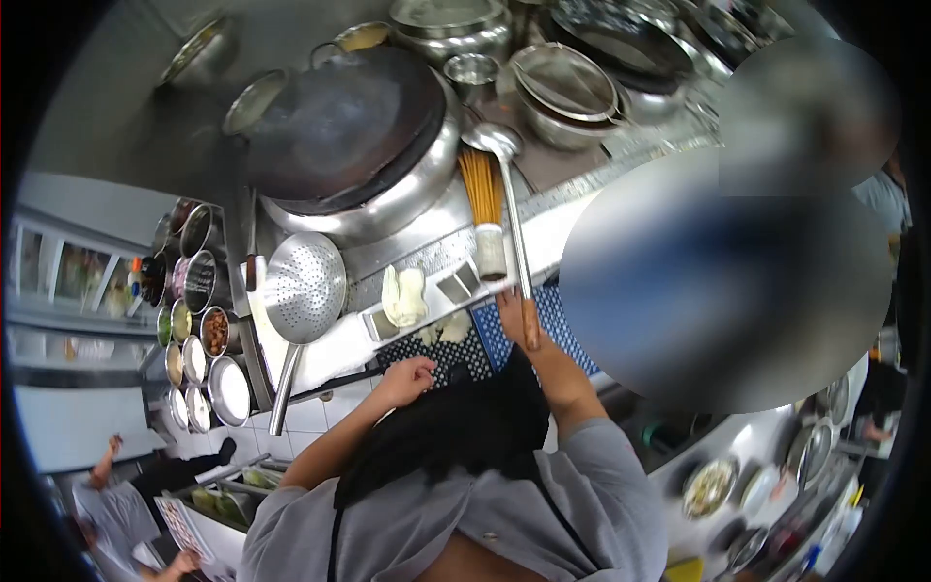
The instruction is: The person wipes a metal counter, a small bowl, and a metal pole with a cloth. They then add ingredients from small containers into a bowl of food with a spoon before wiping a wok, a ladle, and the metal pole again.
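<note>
My right hand [512, 315] grips the wooden end of a long steel ladle [511, 209]. The ladle's bowl [493, 141] rests on the stove edge beside a large dark wok [339, 126]. My left hand [407, 376] is lower and to the left, at the counter's front edge by a black dotted mat [456, 357]. Its fingers are curled and I see nothing in them. A bamboo wok brush [482, 194] lies just left of the ladle handle.
A perforated skimmer [304, 286] lies left of a white cloth [404, 296]. Several seasoning tins [199, 320] line the far left. Steel bowls and a strainer [567, 82] crowd the back. A blurred patch covers the right. Another person [112, 495] works at lower left.
</note>
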{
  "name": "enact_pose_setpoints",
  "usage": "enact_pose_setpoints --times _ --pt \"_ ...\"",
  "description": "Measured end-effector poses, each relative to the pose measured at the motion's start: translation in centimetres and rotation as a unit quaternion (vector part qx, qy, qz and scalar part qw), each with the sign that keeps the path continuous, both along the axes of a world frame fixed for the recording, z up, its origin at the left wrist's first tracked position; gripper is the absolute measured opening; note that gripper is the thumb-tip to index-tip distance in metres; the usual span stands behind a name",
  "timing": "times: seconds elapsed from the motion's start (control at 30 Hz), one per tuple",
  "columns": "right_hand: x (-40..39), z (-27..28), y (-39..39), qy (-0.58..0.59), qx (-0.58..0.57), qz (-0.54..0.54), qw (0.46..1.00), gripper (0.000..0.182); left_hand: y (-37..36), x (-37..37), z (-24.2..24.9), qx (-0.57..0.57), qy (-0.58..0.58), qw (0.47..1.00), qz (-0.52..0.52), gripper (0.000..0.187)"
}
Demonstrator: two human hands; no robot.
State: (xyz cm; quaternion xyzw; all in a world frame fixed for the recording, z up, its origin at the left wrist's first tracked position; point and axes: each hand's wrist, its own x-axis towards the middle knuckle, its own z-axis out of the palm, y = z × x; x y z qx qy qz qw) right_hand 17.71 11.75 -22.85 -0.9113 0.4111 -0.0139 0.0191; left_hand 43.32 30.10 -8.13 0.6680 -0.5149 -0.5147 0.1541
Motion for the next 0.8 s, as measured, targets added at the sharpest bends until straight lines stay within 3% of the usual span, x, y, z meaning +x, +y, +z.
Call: enact_pose_setpoints --times 0.03,0.07,0.13,0.2,0.23,0.37,0.47,0.6,0.7,0.77,0.8 --pt "0.1 -0.3 -0.6 0.007 0.027 0.002 1.0 0.059 -0.9 -0.9 2.7 -0.042 -0.003 0.998 0.043 0.03" --pt "0.1 -0.6 -1.0 -0.008 0.059 -0.007 0.998 0.059 -1.5 -1.5 4.2 -0.161 0.0 0.983 0.086 0.026" --pt "-0.1 -1.1 -1.3 -0.031 0.113 -0.023 0.993 0.06 -3.9 -2.4 9.1 -0.283 -0.13 0.943 0.12 0.028" --pt "-0.5 -1.5 -1.4 -0.047 0.152 -0.031 0.987 0.061 -7.0 -2.0 11.2 -0.414 -0.286 0.858 0.102 0.036" --pt "-0.7 -1.5 -1.5 -0.051 0.168 -0.033 0.984 0.061 -8.0 -1.6 10.9 -0.368 -0.361 0.85 0.105 0.054" --pt "-1.7 -1.4 -1.7 -0.062 0.228 -0.037 0.971 0.063 -11.7 -2.2 10.2 -0.175 -0.488 0.85 0.092 0.085" --pt "-2.0 -0.6 -2.7 -0.068 0.264 -0.047 0.961 0.064 -13.2 -3.2 10.1 -0.096 -0.481 0.869 0.064 0.084" --pt "-4.3 0.1 -4.1 -0.089 0.307 -0.103 0.942 0.066 -13.0 -3.1 7.6 -0.121 -0.493 0.857 0.085 0.079" --pt "-9.8 -4.1 -3.2 -0.088 0.338 -0.206 0.914 0.067 -12.6 -1.6 8.1 -0.11 -0.404 0.902 0.102 0.076" --pt "-14.4 -4.8 -1.3 -0.114 0.35 -0.292 0.883 0.061 -10.8 0.2 8.0 -0.196 -0.267 0.929 0.166 0.07" --pt "-16.5 -5.0 0.1 -0.101 0.319 -0.302 0.893 0.056 -10.1 1.0 8.0 -0.238 -0.195 0.932 0.193 0.067"
